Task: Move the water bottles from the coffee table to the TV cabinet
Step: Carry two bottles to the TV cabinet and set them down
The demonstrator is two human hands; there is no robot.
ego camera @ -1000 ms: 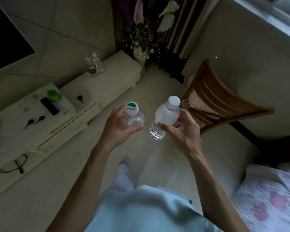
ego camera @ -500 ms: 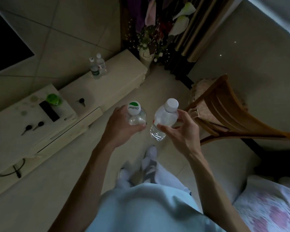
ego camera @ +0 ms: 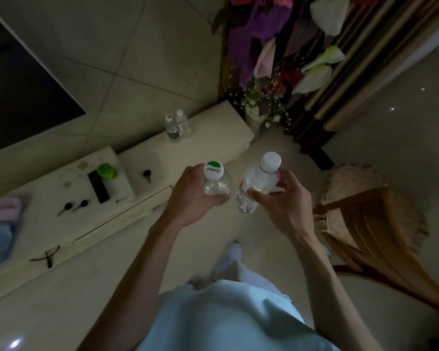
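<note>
On TV cabinet [ego camera: 208, 138]: bottles [ego camera: 176, 126], keys [ego camera: 72, 207]; chair [ego camera: 380, 224] right.

The long cream-white TV cabinet [ego camera: 213, 140] carries two clear plastic water bottles [ego camera: 176, 126] standing close together at its far edge, a small dark key [ego camera: 146, 173] near the middle, and a folded pink-and-blue cloth [ego camera: 0, 224] at the left end.
</note>
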